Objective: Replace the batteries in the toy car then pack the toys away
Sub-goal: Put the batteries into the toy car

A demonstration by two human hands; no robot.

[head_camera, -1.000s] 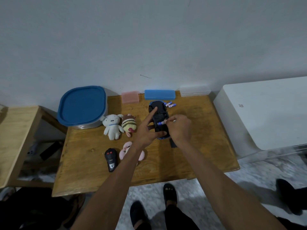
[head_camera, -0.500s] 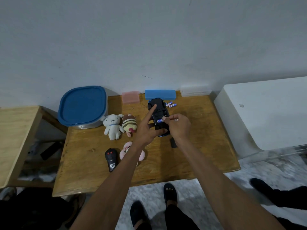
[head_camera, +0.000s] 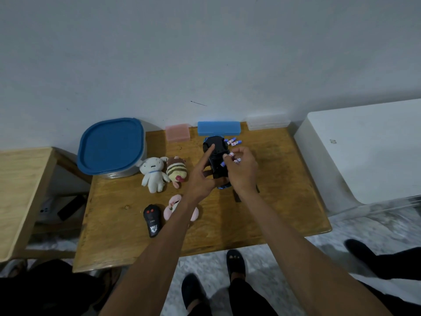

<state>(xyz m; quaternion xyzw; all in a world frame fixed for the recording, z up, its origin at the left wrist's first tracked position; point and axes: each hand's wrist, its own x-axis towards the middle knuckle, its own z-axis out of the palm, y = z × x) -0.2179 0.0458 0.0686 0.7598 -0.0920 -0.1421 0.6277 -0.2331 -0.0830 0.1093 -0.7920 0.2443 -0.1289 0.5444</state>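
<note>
The upturned toy car (head_camera: 218, 172) points away from the person, the left hand (head_camera: 201, 179) gripping its left flank, the right hand (head_camera: 241, 172) pinching batteries (head_camera: 230, 154) just above its right side.

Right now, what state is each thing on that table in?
Toy car: upside down, held by the left hand.
Held batteries: pinched in the right hand, over the car.
Loose batteries: lying on the table.
Blue-lidded tub: lid on.
Remote: lying flat, untouched.
White plush: lying unpacked.
Striped plush: lying unpacked.
Pink plush: lying partly under the left arm.
</note>
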